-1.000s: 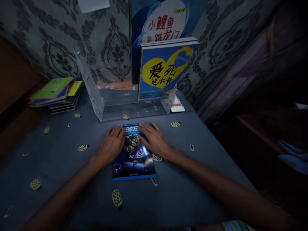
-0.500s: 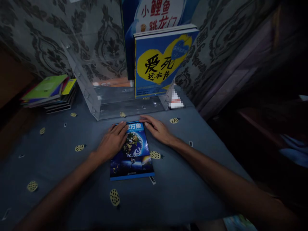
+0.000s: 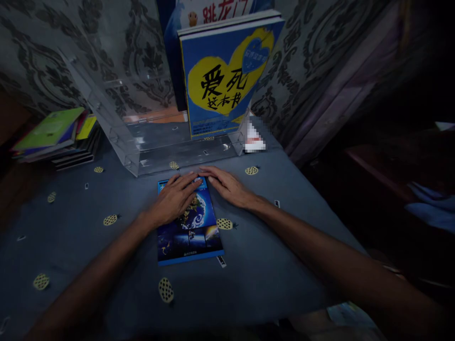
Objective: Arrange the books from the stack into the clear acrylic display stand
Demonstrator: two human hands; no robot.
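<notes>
A blue book (image 3: 192, 239) with an earth picture on its cover lies flat on the table, its upper part partly covered by my hands. My left hand (image 3: 177, 196) rests on the upper cover with fingers stretched out, hiding much of the title. At the top right corner is my right hand (image 3: 227, 187), its fingers extended along the book's edge and almost meeting the left fingertips. Just beyond the book stands a clear acrylic rack (image 3: 159, 163). Upright in its right part are a blue book with a yellow heart (image 3: 220, 85) and a taller blue book (image 3: 170, 57) behind it.
A stack of thin books (image 3: 57, 135) lies at the back left of the table. Behind the rack's right end is a white blurred item (image 3: 254, 139). The dark tablecloth (image 3: 266, 265) carries pineapple prints, and patterned wallpaper (image 3: 135, 71) rises behind.
My left hand has slid right across the top of the cover, now hiding more of the title. My right hand stays by the corner. The view has shifted slightly.
</notes>
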